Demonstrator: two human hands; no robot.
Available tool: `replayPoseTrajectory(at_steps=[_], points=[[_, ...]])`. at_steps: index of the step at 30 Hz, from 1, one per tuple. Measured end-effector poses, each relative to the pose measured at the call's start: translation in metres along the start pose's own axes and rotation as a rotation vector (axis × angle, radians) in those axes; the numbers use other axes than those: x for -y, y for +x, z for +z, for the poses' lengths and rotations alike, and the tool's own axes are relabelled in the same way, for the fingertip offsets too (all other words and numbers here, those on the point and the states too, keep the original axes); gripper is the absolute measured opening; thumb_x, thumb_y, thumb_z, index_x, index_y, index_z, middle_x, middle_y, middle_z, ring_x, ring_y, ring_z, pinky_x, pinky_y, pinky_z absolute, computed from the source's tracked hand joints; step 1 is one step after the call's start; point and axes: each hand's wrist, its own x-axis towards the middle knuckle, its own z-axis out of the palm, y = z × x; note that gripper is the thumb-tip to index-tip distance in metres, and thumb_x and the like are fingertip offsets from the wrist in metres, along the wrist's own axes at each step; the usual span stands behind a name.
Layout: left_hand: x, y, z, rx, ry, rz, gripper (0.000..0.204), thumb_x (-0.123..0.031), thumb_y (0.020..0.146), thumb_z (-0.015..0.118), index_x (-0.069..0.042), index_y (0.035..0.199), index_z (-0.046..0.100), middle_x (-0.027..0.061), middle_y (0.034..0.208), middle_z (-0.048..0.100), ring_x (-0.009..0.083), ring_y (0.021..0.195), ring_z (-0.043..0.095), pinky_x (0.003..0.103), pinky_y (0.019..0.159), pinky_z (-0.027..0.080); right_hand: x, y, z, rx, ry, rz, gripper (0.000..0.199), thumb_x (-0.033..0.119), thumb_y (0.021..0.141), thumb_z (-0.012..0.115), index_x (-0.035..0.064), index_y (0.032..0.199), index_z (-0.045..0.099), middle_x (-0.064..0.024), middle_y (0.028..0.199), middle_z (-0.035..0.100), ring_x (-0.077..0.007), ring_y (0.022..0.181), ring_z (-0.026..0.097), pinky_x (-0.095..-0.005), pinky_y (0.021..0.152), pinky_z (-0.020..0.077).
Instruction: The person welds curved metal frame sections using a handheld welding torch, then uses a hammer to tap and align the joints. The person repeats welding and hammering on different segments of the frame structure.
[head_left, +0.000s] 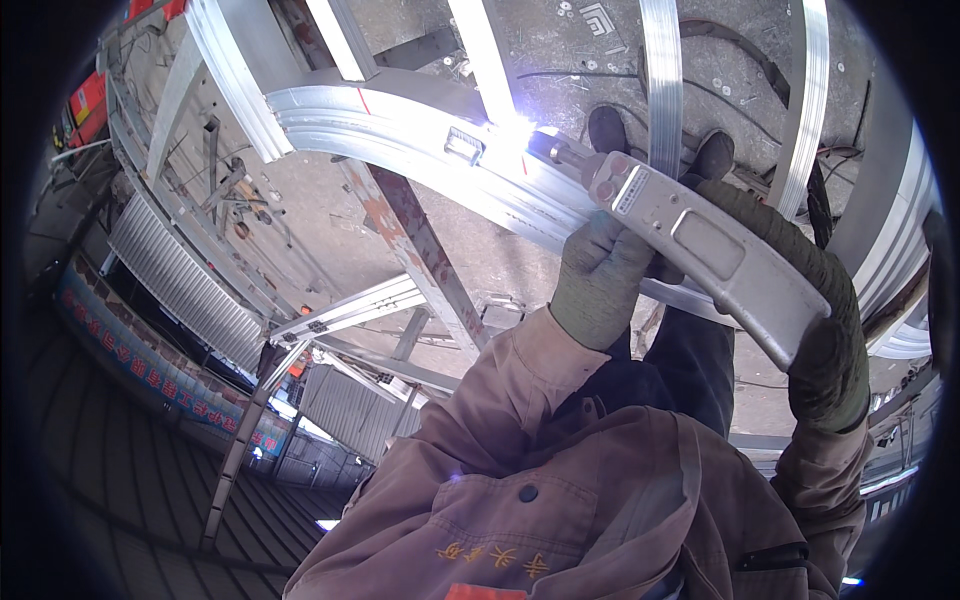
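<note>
A grey handheld welding gun (pixel 700 240) points up-left at a curved silver metal profile (pixel 400 120). A bright white-blue flash (pixel 515 130) burns where its nozzle meets the profile, next to a small metal clamp block (pixel 463 146). My left hand (pixel 600 275), in a grey-green glove, grips the gun from below near its front. My right hand (pixel 828 365), in a dark glove, is closed around the gun's rear end and its fabric-covered hose. My brown work-jacket sleeves rise from the lower edge.
Straight silver bars (pixel 660 70) cross the curved profile on a rusty steel frame (pixel 415 240). My shoes (pixel 607 128) stand on the concrete floor beyond. Corrugated metal sheets (pixel 170 280) and a blue banner (pixel 130 365) lie at the left, a red machine (pixel 88 100) at top left.
</note>
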Motion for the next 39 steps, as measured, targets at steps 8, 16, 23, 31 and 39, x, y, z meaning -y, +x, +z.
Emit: replayPoseTrajectory(at_steps=[8, 16, 23, 31, 39], points=[[0.005, 0.005, -0.003, 0.084, 0.041, 0.049, 0.049, -0.050, 0.115, 0.068, -0.002, 0.117, 0.077, 0.0061, 0.101, 0.078, 0.0130, 0.091, 0.072, 0.031, 0.083, 0.059, 0.054, 0.036, 0.006, 0.007, 0.373, -0.132, 0.092, 0.073, 0.105, 0.051, 0.0008, 0.161, 0.058, -0.0205, 0.137, 0.076, -0.0300, 0.120, 0.076, -0.0431, 0.106, 0.0587], [-0.001, 0.006, 0.000, 0.173, 0.011, 0.049, 0.029, -0.029, 0.119, 0.066, -0.002, 0.116, 0.076, 0.0088, 0.101, 0.079, 0.0137, 0.093, 0.073, 0.031, 0.082, 0.060, 0.062, 0.047, 0.008, 0.031, 0.511, -0.118, 0.105, 0.083, 0.100, 0.057, -0.0021, 0.162, 0.056, -0.0221, 0.134, 0.076, -0.0299, 0.117, 0.077, -0.0412, 0.102, 0.0610], [-0.024, -0.006, -0.006, 0.063, 0.232, 0.090, 0.024, -0.018, 0.118, 0.062, 0.001, 0.119, 0.076, 0.0092, 0.106, 0.078, 0.0132, 0.097, 0.071, 0.030, 0.084, 0.059, 0.049, 0.036, 0.004, 0.013, 0.570, -0.060, 0.109, 0.085, 0.099, 0.061, -0.0036, 0.163, 0.054, -0.0224, 0.132, 0.076, -0.0292, 0.114, 0.076, -0.0390, 0.100, 0.0615], [-0.071, 0.030, -0.104, -0.964, 0.872, 0.857, 0.044, -0.028, 0.120, 0.060, 0.007, 0.145, 0.064, 0.0211, 0.142, 0.071, 0.0224, 0.125, 0.068, 0.035, 0.108, 0.055, 0.044, 0.027, 0.000, 0.043, 0.675, -0.095, 0.106, 0.081, 0.102, 0.063, -0.0043, 0.164, 0.052, -0.0212, 0.128, 0.076, -0.0267, 0.110, 0.077, -0.0351, 0.095, 0.0614], [-0.090, 0.090, -0.081, -1.015, 0.038, 0.271, 0.090, -0.068, 0.118, 0.037, 0.013, 0.146, 0.063, 0.0271, 0.139, 0.075, 0.0384, 0.121, 0.076, 0.043, 0.104, 0.061, 0.040, 0.029, 0.009, -0.012, 0.550, -0.109, 0.060, 0.019, 0.107, 0.076, -0.0033, 0.158, 0.055, -0.0202, 0.132, 0.075, -0.0265, 0.116, 0.075, -0.0372, 0.098, 0.0612]])
